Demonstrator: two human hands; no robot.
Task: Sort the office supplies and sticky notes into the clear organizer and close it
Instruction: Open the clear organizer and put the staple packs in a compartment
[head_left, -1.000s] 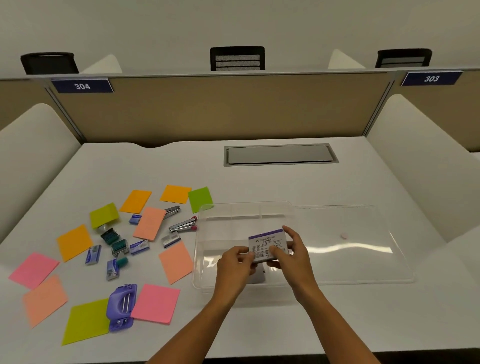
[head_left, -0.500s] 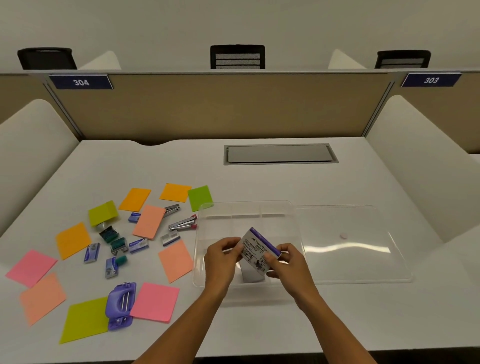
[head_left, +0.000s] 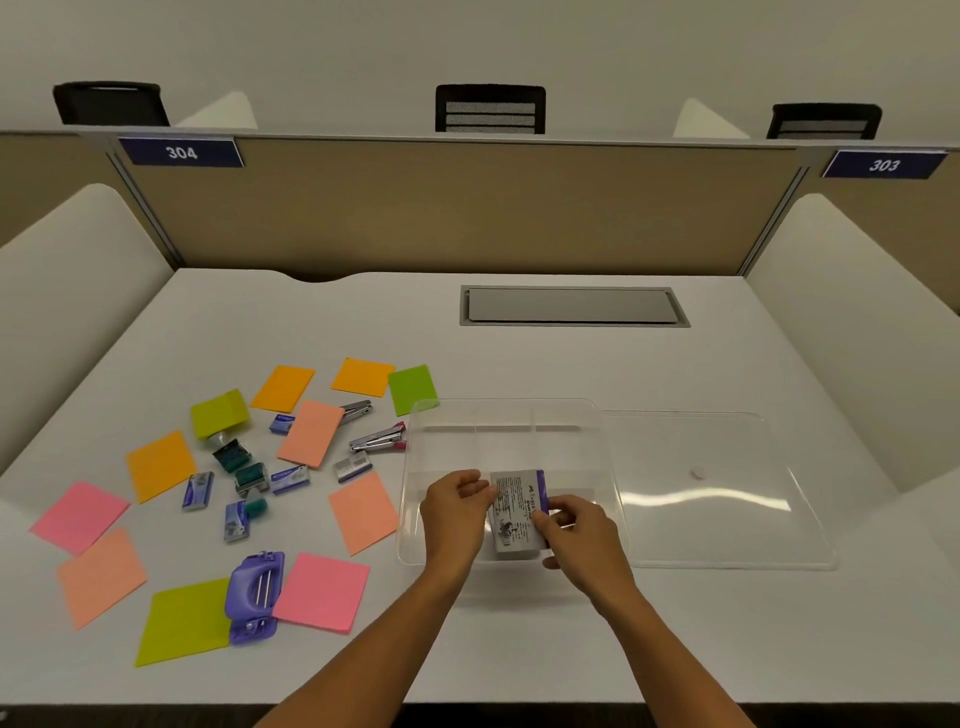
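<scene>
I'm pinching the small printed box (head_left: 519, 512) with both the left hand (head_left: 457, 506) and the right hand (head_left: 576, 525) over the near section of the clear organizer (head_left: 415, 519), risking it landing tilted across a divider and blocking the lid (head_left: 727, 488).

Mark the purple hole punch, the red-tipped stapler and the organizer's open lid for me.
purple hole punch (head_left: 254, 595), head view, middle of its top face.
red-tipped stapler (head_left: 378, 438), head view, middle of its metal body.
lid (head_left: 727, 519), head view, bare clear panel right of the tray.
</scene>
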